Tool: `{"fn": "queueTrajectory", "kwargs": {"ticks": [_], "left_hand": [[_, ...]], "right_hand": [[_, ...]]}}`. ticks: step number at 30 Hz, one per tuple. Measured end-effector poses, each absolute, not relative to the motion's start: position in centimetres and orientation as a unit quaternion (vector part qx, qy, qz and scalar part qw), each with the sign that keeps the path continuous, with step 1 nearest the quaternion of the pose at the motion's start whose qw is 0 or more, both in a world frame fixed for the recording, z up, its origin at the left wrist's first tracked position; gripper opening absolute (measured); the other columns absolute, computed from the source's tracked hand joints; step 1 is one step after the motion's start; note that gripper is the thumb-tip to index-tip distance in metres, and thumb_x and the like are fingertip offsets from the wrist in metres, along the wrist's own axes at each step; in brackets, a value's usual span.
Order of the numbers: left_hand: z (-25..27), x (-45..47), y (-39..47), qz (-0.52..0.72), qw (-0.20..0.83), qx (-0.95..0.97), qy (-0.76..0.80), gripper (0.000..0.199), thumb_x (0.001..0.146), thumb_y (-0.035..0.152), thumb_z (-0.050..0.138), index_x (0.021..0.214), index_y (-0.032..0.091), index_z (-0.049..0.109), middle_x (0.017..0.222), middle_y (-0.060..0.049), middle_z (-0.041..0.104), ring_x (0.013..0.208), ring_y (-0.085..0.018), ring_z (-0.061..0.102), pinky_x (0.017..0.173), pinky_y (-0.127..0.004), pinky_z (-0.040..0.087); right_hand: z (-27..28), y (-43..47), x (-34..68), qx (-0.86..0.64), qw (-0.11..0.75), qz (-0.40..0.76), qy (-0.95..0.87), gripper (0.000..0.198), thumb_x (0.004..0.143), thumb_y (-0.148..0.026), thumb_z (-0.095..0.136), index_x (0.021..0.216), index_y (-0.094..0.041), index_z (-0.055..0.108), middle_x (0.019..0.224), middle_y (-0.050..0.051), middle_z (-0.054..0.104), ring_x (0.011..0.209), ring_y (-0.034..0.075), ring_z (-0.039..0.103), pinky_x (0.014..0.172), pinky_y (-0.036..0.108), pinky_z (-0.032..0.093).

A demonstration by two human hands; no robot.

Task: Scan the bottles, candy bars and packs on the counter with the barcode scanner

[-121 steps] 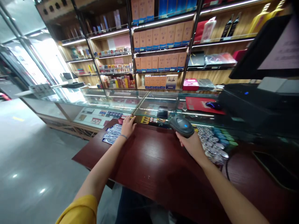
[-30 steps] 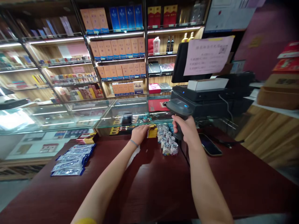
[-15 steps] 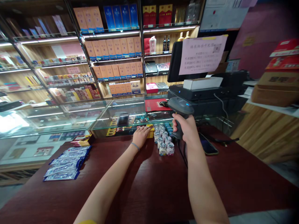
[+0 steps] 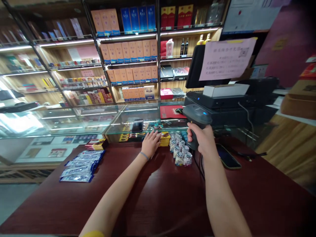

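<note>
My right hand (image 4: pixel 204 140) is wrapped round the grip of a dark grey barcode scanner (image 4: pixel 197 114), which it holds up above the counter's far edge. Just left of a stack of yellow packets (image 4: pixel 165 139), my left hand (image 4: pixel 150 144) has its fingers stretched forward and holds nothing. Whether its fingertips touch the packets or the glass, I cannot tell. Between the packets and the scanner, small clear jars with silvery lids (image 4: pixel 181 151) stand in rows. The scanner's cable runs down behind my right forearm.
A phone (image 4: pixel 228 157) lies right of my right forearm. Blue-and-white sachets (image 4: pixel 82 165) lie fanned out at the left, below another stack of packets (image 4: pixel 95 144). Beyond the brown counter (image 4: pixel 158 204) are a glass display case (image 4: pixel 118 123) and a monitor (image 4: pixel 194 69) with a paper sign.
The view has turned left, so the scene sits further right. My left hand has drawn slightly left of the yellow packets, uncovering more of them. My right hand still holds the scanner.
</note>
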State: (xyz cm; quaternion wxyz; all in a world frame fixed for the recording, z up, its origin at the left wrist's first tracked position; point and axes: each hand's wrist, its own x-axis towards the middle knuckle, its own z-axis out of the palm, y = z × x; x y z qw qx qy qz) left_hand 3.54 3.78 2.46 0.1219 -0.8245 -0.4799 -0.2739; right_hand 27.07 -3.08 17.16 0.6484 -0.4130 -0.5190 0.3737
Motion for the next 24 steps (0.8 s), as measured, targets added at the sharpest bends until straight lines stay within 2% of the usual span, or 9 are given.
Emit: {"fn": "queueTrajectory", "kwargs": {"ticks": [5, 11, 19, 22, 24], "left_hand": [[3.2, -2.3, 2.4, -0.334, 0.129, -0.777, -0.517, 0.044, 0.102, 0.037, 0.057, 0.143, 0.023, 0.06, 0.138, -0.012, 0.066, 0.129, -0.028, 0.059, 0.113, -0.044, 0.046], [2.8, -12.1, 0.2, -0.338, 0.148, -0.699, -0.612, 0.042, 0.101, 0.035, 0.056, 0.14, 0.021, 0.062, 0.128, -0.014, 0.067, 0.122, -0.029, 0.059, 0.109, -0.043, 0.047], [0.9, -23.5, -2.9, -0.271, 0.148, -0.638, -0.706, 0.048, 0.096, 0.028, 0.057, 0.144, 0.019, 0.058, 0.136, -0.017, 0.06, 0.126, -0.033, 0.056, 0.112, -0.046, 0.044], [0.1, -25.9, -3.2, -0.238, 0.143, -0.63, -0.725, 0.056, 0.092, 0.024, 0.062, 0.147, 0.019, 0.056, 0.146, -0.018, 0.054, 0.137, -0.034, 0.05, 0.117, -0.047, 0.04], [-0.3, -26.9, -2.9, -0.215, 0.134, -0.622, -0.741, 0.06, 0.09, 0.024, 0.064, 0.15, 0.021, 0.053, 0.157, -0.018, 0.044, 0.147, -0.036, 0.04, 0.122, -0.05, 0.035]], "right_hand": [[16.6, -3.7, 23.9, -0.409, 0.646, 0.375, -0.524, 0.028, 0.078, -0.037, 0.076, 0.065, -0.021, 0.057, 0.049, -0.004, 0.052, 0.036, 0.01, 0.046, 0.037, 0.025, 0.036], [14.7, -4.9, 18.9, -0.415, 0.579, 0.358, -0.604, 0.035, 0.084, -0.043, 0.072, 0.061, -0.022, 0.058, 0.048, -0.001, 0.054, 0.041, 0.013, 0.048, 0.045, 0.028, 0.043], [10.7, -5.4, 13.3, -0.423, 0.505, 0.346, -0.668, 0.032, 0.081, -0.047, 0.072, 0.064, -0.023, 0.057, 0.049, -0.001, 0.057, 0.043, 0.016, 0.053, 0.05, 0.031, 0.046], [8.9, -4.9, 12.0, -0.433, 0.479, 0.352, -0.678, 0.032, 0.079, -0.046, 0.073, 0.066, -0.025, 0.055, 0.052, 0.0, 0.06, 0.044, 0.016, 0.053, 0.049, 0.031, 0.047], [7.7, -4.5, 11.4, -0.418, 0.474, 0.365, -0.684, 0.031, 0.078, -0.045, 0.075, 0.067, -0.025, 0.054, 0.053, 0.0, 0.06, 0.046, 0.017, 0.054, 0.051, 0.031, 0.048]]}}
